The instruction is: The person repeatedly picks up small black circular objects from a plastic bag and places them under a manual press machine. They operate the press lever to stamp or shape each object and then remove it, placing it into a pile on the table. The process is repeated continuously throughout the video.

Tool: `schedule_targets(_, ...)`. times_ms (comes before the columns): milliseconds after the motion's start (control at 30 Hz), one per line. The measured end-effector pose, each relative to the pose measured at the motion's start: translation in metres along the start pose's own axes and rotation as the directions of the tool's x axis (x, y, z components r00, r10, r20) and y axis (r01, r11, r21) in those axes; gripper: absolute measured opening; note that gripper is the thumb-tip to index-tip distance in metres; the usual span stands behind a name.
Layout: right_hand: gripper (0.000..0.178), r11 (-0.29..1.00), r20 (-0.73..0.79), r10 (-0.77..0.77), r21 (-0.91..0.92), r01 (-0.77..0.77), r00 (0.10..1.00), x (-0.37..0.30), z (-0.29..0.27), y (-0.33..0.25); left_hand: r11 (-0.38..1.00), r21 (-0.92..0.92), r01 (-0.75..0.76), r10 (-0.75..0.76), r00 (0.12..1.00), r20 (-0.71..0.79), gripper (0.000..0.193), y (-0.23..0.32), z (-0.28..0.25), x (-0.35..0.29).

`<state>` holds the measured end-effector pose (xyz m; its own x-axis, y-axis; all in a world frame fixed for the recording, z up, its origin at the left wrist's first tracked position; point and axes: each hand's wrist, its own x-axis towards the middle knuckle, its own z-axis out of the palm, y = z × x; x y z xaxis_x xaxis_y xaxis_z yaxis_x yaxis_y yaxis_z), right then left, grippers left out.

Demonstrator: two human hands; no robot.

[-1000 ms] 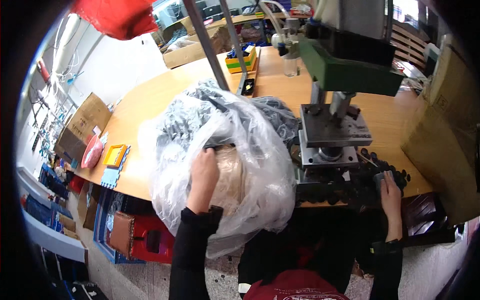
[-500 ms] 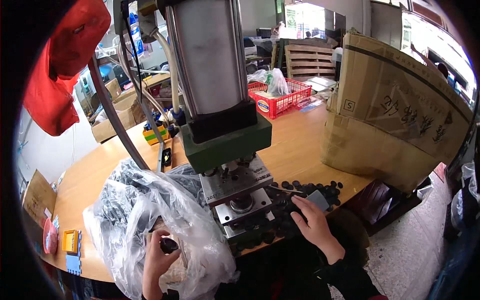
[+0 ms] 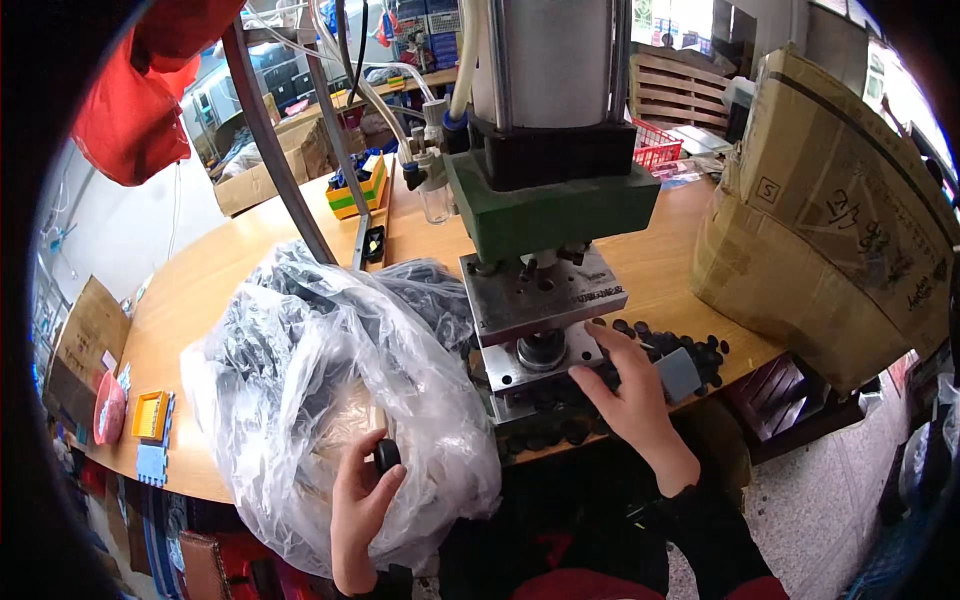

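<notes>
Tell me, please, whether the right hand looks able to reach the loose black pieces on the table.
Probably yes: the right hand looks empty and close to the black pieces; the grey block may cover some, but others lie exposed.

Black writing [image 3: 858, 222] on carton [image 3: 815, 265], characters [image 3: 599, 294] on steel plate [image 3: 530, 297]

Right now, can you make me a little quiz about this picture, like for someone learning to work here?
1. What does the left hand hold?
A) a red basket
B) a small black piece
C) a yellow tray
2. True or false: the big plastic bag is left of the press in the picture.
3. Fill the gap: the flat block just right of the right hand is coloured ____.

Key: 1 B; 2 true; 3 grey.
</notes>
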<state>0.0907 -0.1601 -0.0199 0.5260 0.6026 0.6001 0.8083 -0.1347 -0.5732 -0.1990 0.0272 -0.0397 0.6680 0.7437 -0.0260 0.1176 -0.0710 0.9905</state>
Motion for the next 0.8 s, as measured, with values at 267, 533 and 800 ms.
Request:
schedule_targets(267, 0.044, 0.997, -0.009, 0.022, -0.068, -0.023, 1.000, 0.028, 0.033, -0.003, 0.965, -0.261, -0.004, 0.024, 0.997, 0.076, 0.061, 0.028, 0.025, -0.019)
schedule_targets(533, 0.054, 0.991, -0.065, 0.135, 0.009, -0.134, 0.989, -0.015, -0.007, 0.001, 0.962, -0.155, -0.226, 0.252, 0.952, 0.173, 0.062, 0.001, 0.031, 0.001)
schedule_targets(800, 0.063, 0.648, -0.133, 0.716, -0.238, -0.723, 0.685, -0.194, -0.096, 0.141, 0.971, -0.155, -0.182, 0.218, 0.940, 0.263, 0.069, 0.032, 0.104, 0.047)
